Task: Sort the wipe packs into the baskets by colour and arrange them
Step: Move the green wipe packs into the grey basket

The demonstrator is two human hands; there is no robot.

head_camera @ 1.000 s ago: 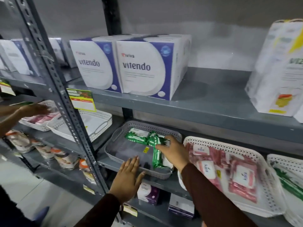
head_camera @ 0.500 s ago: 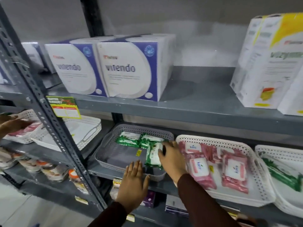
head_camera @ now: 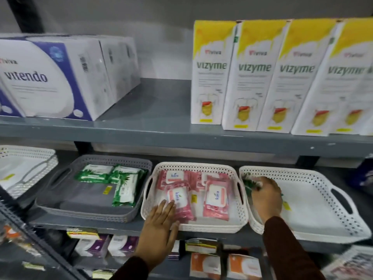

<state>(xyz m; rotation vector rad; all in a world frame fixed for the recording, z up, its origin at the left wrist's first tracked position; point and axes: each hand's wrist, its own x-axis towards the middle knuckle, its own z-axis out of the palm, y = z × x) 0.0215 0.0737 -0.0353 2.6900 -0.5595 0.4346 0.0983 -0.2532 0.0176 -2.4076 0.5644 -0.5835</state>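
Observation:
Three baskets stand side by side on the middle shelf. The grey basket (head_camera: 60, 207) holds three green wipe packs (head_camera: 123, 188) along its back and right side. The middle white basket (head_camera: 222, 226) holds several pink wipe packs (head_camera: 216, 199). My left hand (head_camera: 159, 225) lies flat on that basket's front left rim, fingers spread, touching a pink pack. My right hand (head_camera: 266, 197) is inside the right white basket (head_camera: 323, 215), at its left end, closed over a green wipe pack (head_camera: 249, 182) that is mostly hidden under the fingers.
Above, the shelf carries white-and-purple boxes (head_camera: 50, 77) and several yellow-topped cartons (head_camera: 254, 77). Another white basket (head_camera: 22, 168) stands at far left. Small boxes (head_camera: 205, 263) fill the shelf below. A slanted metal upright (head_camera: 36, 245) crosses the lower left.
The view has swung right. My right hand left the green packs in the grey basket and reached into the right white basket. My left hand shifted from the grey basket's rim to the pink basket's rim.

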